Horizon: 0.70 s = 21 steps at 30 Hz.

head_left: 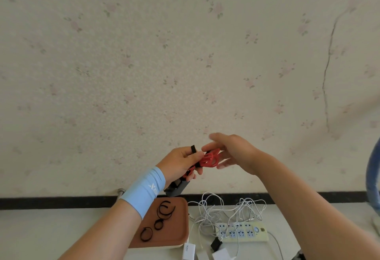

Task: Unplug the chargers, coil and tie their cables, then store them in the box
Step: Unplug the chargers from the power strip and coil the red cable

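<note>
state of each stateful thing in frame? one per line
Red cable: coiled, held in the air.
Left hand: grips the coil.
Right hand: fingers straight, at the coil's end.
Black strap: end sticking up, not visibly fastened.
Dark charger: hangs below left hand.
White cables: loose, tangled on table.
Power strip: cables draped over it; plugged or not unclear.
Spare straps: curled, lying on brown tray.

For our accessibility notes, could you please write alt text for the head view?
A person's left hand grips a coiled red cable with a black strap, while the open right hand is at the coil, against floral wallpaper. On the table lie a brown tray of black ties, tangled white cables and a power strip.
</note>
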Motion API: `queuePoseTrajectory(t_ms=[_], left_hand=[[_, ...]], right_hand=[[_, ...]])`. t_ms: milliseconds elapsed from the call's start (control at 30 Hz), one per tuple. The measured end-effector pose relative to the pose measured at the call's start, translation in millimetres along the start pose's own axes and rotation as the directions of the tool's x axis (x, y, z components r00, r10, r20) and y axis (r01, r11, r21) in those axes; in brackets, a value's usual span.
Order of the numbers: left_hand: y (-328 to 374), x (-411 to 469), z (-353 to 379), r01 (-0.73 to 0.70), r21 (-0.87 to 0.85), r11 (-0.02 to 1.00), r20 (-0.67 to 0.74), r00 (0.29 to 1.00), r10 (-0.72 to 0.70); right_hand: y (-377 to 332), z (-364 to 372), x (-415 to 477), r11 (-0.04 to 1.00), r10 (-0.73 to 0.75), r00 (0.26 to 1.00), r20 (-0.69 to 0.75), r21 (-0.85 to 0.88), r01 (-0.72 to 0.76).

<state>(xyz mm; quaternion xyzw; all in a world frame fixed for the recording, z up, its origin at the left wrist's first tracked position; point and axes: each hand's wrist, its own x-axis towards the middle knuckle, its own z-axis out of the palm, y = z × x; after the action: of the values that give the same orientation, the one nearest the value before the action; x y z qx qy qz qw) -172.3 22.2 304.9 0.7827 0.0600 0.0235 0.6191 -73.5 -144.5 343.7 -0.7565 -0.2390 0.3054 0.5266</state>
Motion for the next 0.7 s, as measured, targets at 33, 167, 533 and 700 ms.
queuePoseTrajectory(t_ms=[33,167,533,700], left_hand=[[-0.2,-0.2,0.0,0.018,0.005,1.000,-0.026,1.000,-0.018],[-6.6,2.1,-1.1,0.098,0.086,0.991,-0.138,0.987,-0.086],[-6.6,-3.9,-1.8,0.105,0.164,0.981,-0.201,0.977,-0.071],[-8.4,-1.4,2.5,0.091,0.231,0.969,-0.293,0.956,-0.020]], right_hand=[[1.4,3.6,0.7,0.993,-0.024,0.999,-0.024,-0.117,0.021],[10.9,18.4,7.2,0.971,-0.087,0.992,-0.097,-0.232,0.062],[16.6,29.6,12.6,0.981,-0.073,0.981,-0.181,-0.188,0.038],[16.0,37.5,11.0,0.961,-0.125,0.969,-0.211,-0.270,0.066]])
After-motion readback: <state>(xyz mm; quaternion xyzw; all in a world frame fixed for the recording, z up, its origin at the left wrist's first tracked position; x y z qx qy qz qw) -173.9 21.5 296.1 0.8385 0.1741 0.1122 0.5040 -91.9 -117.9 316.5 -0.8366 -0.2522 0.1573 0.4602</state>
